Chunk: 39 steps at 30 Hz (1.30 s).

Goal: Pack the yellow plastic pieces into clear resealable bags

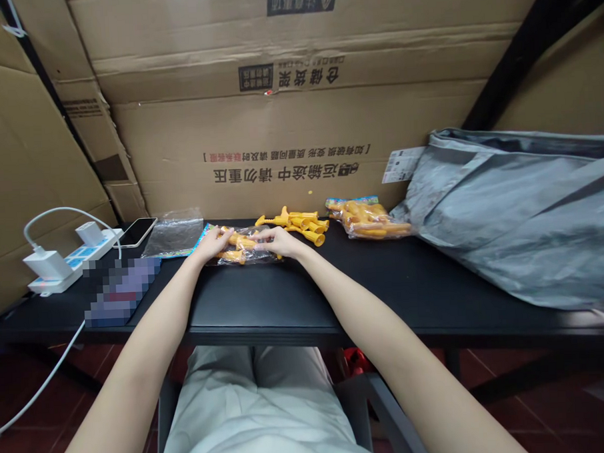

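Note:
A clear plastic bag [257, 256] holding several yellow plastic parts lies flat on the black table, its blue printed edge towards the left. My left hand [213, 244] grips the bag's left end, with the fingers reaching over the top. At the right end, my right hand [279, 243] pinches the plastic, its thumb and fingertips pointing left. The fingers hide parts of the bag. Just behind my right hand is a loose pile of yellow plastic parts [304, 221], some with cup-shaped ends. Another filled bag of yellow parts [364, 218] lies further right.
A flat clear bag [175, 233] and a phone [138, 231] lie at the back left, near a white power strip [78, 257] with plugs and cable. A blurred dark item [122, 292] lies in front. Cardboard [297, 120] walls the back; a large grey bag [517, 224] fills the right.

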Each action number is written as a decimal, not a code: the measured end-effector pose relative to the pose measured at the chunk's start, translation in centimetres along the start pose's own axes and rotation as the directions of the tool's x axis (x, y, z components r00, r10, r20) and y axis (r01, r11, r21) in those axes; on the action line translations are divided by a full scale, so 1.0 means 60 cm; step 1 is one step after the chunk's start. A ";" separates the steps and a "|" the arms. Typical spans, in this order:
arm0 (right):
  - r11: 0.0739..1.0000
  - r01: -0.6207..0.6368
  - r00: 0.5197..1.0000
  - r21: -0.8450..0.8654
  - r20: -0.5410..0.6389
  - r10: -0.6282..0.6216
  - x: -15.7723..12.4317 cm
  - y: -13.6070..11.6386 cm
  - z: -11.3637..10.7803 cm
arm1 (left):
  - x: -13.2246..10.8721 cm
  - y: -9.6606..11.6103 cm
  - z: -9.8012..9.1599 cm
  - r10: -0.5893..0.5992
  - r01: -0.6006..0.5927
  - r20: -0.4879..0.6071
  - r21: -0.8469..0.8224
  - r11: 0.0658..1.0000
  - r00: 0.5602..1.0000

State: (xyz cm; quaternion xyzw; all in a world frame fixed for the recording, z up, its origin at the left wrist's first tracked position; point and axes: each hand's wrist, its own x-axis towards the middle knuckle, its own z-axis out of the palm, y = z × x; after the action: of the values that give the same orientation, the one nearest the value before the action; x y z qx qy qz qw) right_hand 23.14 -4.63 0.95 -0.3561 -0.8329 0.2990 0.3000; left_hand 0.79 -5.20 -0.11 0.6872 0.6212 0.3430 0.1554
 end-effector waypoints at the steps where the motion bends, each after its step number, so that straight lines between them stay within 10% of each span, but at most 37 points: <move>1: 1.000 -0.006 1.000 -0.015 0.008 0.006 0.000 0.000 0.003 | -0.001 0.002 -0.001 0.004 -0.004 0.010 0.005 1.000 1.000; 8: 0.996 0.039 0.999 -0.078 -0.034 -0.042 0.006 -0.009 0.012 | -0.003 -0.007 -0.002 0.089 -0.092 0.050 0.055 0.994 0.995; 17: 0.838 -0.361 0.929 -0.409 -0.238 0.284 -0.006 -0.018 -0.010 | -0.001 -0.006 0.003 0.068 -0.070 0.050 0.045 0.996 0.996; 26: 0.878 -0.323 0.934 0.353 -0.034 0.356 -0.002 -0.028 0.010 | -0.005 0.005 0.000 -0.082 0.081 0.010 -0.335 0.939 0.997; 32: 0.929 -0.367 0.913 0.049 -0.172 0.370 -0.004 -0.025 0.010 | 0.001 -0.001 -0.006 -0.171 0.145 -0.146 -0.170 0.975 0.974; 39: 0.869 -0.385 0.916 0.311 0.011 0.401 -0.005 -0.015 0.011 | 0.009 -0.014 -0.006 -0.226 0.194 -0.139 -0.210 0.958 0.964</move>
State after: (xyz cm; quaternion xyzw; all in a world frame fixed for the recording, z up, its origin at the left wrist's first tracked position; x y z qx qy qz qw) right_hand 22.45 -5.56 1.10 -0.4749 -0.6781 0.4697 0.3066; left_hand -0.06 -4.59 -0.23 0.5685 0.6650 0.4380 0.2064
